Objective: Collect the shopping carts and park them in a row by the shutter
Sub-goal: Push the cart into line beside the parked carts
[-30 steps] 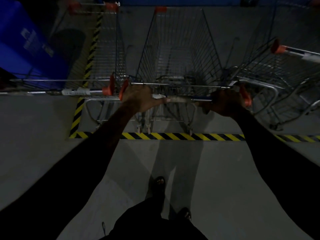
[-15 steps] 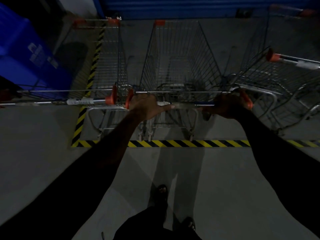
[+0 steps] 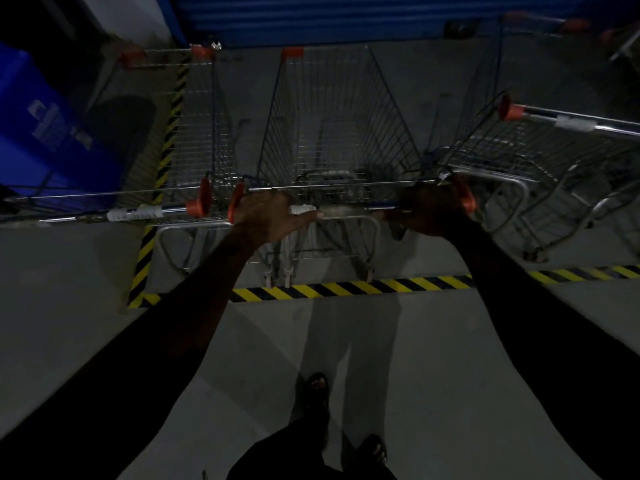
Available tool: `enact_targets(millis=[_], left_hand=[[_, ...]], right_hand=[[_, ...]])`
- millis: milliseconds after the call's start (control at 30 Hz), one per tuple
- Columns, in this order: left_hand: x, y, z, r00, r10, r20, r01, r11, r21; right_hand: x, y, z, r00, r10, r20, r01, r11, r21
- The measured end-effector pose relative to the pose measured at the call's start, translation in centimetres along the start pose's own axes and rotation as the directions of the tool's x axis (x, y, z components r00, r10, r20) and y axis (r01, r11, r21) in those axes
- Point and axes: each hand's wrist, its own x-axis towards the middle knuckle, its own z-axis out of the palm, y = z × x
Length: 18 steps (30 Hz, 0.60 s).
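Note:
A wire shopping cart [image 3: 332, 126] stands straight ahead of me, nose toward the blue shutter [image 3: 311, 19]. My left hand [image 3: 266, 213] is shut on the left end of its handle bar [image 3: 349, 207], beside the orange end cap. My right hand [image 3: 429, 211] is shut on the right end. A second cart [image 3: 194, 133] is parked close on the left, its handle [image 3: 135, 213] level with mine. A third cart [image 3: 540, 161] sits askew on the right, turned at an angle.
Yellow-and-black floor tape [image 3: 349, 289] marks the bay's front edge and its left side [image 3: 166, 157]. A large blue bin [image 3: 41, 133] stands at the far left. My feet [image 3: 318, 386] are on bare grey concrete behind the tape.
The view has tilted up, so the shutter and the carts' front ends now show. The middle cart sits slightly lower in the frame. Both hands keep their grip.

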Motion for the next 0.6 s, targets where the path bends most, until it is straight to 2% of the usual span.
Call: enact_targets(millis=[67,133,267,400,467,533,600], left_hand=[[-0.4,0.5,0.5,0.994,0.071,-0.083,-0.072,0.997,-0.012],[-0.8,2.6,0.5,0.954,0.192,-0.23,-0.196,0.981,0.002],[-1.5,9.8,-0.2,0.88,0.354,-0.316,-0.354,0.933,0.059],[-2.4,19.1,-0.5,0.701,0.519,-0.489,-0.597,0.802,-0.005],[-3.3,24.3,-1.5,0.646,0.59,-0.484,-0.674,0.739,0.001],[-4.4,29.3,-2.9,0.637,0.639,-0.431,-0.706,0.708,0.008],[-5.4,33.8,-3.7,0.606,0.666,-0.436,-0.737,0.676,0.009]], right_hand=[[-1.2,0.7,0.0,0.997,0.018,-0.071,-0.019,1.0,-0.01],[-2.9,1.9,-0.3,0.983,0.041,-0.178,-0.048,0.998,-0.036],[-8.0,3.7,-2.5,0.922,0.26,-0.285,-0.203,0.955,0.215],[-14.2,6.7,-3.5,0.829,0.48,-0.286,-0.372,0.856,0.358],[-17.7,8.8,-3.6,0.783,0.562,-0.266,-0.45,0.807,0.383],[-21.2,11.2,-3.8,0.734,0.629,-0.257,-0.5,0.756,0.422],[-25.0,13.8,-4.3,0.682,0.678,-0.274,-0.522,0.714,0.467]])
